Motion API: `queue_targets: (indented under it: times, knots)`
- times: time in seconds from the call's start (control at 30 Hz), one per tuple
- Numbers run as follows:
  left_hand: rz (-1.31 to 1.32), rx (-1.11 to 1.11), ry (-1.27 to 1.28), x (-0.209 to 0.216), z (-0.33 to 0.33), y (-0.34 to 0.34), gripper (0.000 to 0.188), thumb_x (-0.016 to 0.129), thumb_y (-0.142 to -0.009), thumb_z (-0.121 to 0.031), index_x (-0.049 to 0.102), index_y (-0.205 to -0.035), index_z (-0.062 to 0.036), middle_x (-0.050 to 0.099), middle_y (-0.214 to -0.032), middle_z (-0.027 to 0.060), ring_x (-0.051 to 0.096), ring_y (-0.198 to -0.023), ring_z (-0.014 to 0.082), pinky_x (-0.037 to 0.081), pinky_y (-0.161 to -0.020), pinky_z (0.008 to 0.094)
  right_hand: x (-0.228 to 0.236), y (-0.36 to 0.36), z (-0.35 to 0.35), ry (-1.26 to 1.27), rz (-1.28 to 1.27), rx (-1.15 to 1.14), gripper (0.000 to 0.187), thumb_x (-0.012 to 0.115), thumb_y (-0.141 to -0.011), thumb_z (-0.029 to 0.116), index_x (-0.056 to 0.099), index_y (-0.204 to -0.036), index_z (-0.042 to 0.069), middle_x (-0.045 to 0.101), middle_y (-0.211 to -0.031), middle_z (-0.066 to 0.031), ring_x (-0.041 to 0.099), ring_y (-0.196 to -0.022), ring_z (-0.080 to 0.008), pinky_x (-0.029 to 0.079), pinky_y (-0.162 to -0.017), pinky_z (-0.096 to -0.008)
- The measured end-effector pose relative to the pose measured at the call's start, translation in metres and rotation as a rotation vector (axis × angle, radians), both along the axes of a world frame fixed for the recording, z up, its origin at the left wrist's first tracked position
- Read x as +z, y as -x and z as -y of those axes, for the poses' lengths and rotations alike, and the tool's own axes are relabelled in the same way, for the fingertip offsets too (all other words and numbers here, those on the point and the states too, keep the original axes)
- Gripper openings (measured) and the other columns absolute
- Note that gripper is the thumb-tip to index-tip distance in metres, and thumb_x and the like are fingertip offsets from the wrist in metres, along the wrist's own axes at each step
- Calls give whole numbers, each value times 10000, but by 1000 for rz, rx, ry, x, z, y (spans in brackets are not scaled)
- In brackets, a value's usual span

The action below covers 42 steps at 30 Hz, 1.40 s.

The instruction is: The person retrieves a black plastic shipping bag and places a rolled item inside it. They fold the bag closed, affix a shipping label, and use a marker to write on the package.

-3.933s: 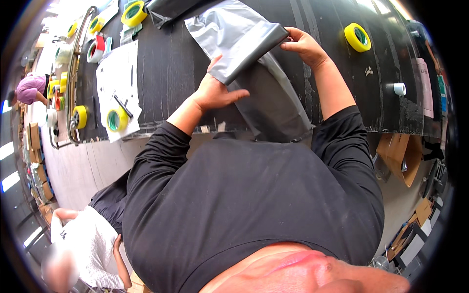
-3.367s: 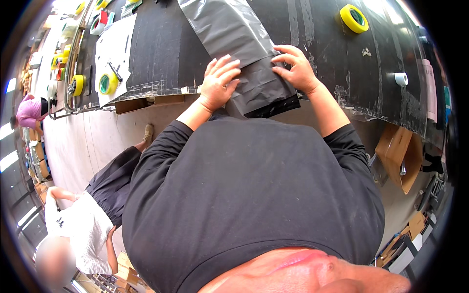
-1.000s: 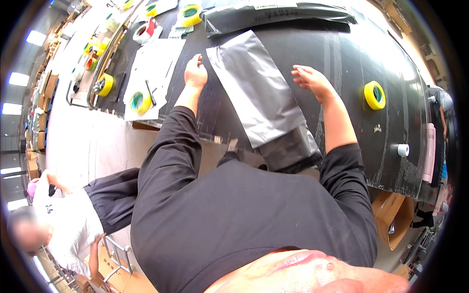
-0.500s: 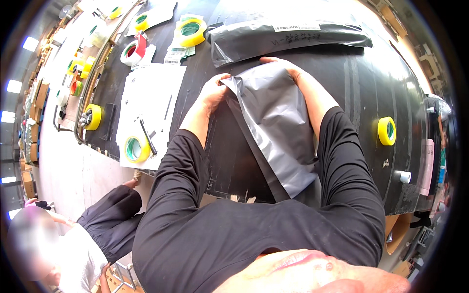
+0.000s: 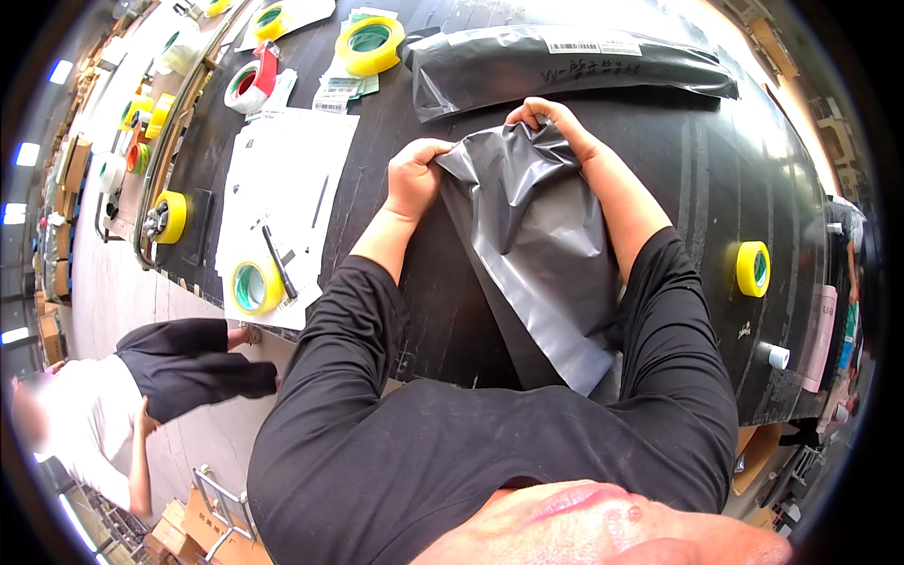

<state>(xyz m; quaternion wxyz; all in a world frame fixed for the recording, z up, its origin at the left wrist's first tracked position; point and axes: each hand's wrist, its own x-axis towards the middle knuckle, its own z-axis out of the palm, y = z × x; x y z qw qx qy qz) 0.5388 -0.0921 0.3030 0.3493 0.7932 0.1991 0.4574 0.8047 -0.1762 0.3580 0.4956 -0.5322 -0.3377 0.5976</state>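
Observation:
A shiny grey plastic mailing bag hangs between my hands, over the near part of the black table, its lower end against my body. My left hand pinches the bag's far left corner between thumb and fingers. With closed fingers, my right hand grips the far right part of its upper edge, and the plastic creases there. Just beyond my hands lies a long, filled grey parcel with a barcode label and handwriting on it. Whether anything is inside the bag cannot be seen.
White paper sheets, a black pen and a yellow tape roll lie to my left. A red tape dispenser sits farther back. Another yellow tape roll stands at right. A person is on the floor at left.
My right hand has drawn in from the bag's far side and now grips its edge, wrinkling the plastic. My left hand keeps its corner. The person at left has moved.

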Motion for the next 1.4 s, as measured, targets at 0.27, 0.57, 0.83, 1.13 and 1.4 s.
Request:
queue_targets:
  times: [0.27, 0.57, 0.83, 1.13, 1.4]
  knots:
    - [-240, 133, -254, 16, -3, 3, 584, 644, -677, 93, 623, -1233, -86, 657, -1251, 81, 600, -1171, 277, 475, -984, 338, -1, -7, 37, -266, 352, -112, 334, 703, -864, 47, 654, -1194, 37, 650, -1185, -60, 608, -1034, -132, 484, -961, -283]
    - [-433, -357, -733, 68, 88, 22, 559, 584, -725, 41, 619, -1243, -164, 569, -1397, -26, 446, -1374, 187, 292, -1171, 408, 56, 7, 147, 345, 114, -232, 565, 671, -912, 375, 540, -1343, 35, 660, -1107, -48, 607, -1004, -137, 448, -933, -317]
    - [-500, -486, -668, 64, 169, 46, 433, 604, -783, -58, 674, -1193, -177, 582, -1383, -32, 431, -1384, 188, 241, -1179, 428, 55, 66, 260, 210, 512, -192, 532, 720, -841, 130, 539, -1318, -23, 651, -1187, -134, 614, -1061, -194, 483, -947, -325]
    - [-591, -528, -659, 63, 256, 73, 551, 584, -698, -3, 649, -1226, -146, 529, -1442, -9, 387, -1414, 217, 224, -1181, 456, 47, 94, 323, 265, 602, -207, 515, 696, -850, 58, 522, -1329, -19, 639, -1215, -119, 608, -1076, -175, 490, -952, -319]
    - [-625, -468, -578, 44, 321, 86, 605, 560, -721, -21, 591, -1313, -139, 477, -1489, -8, 326, -1447, 208, 154, -1201, 428, 22, 92, 368, 195, 668, -264, 555, 762, -811, 177, 565, -1293, -16, 656, -1202, -181, 637, -1080, -242, 499, -935, -351]
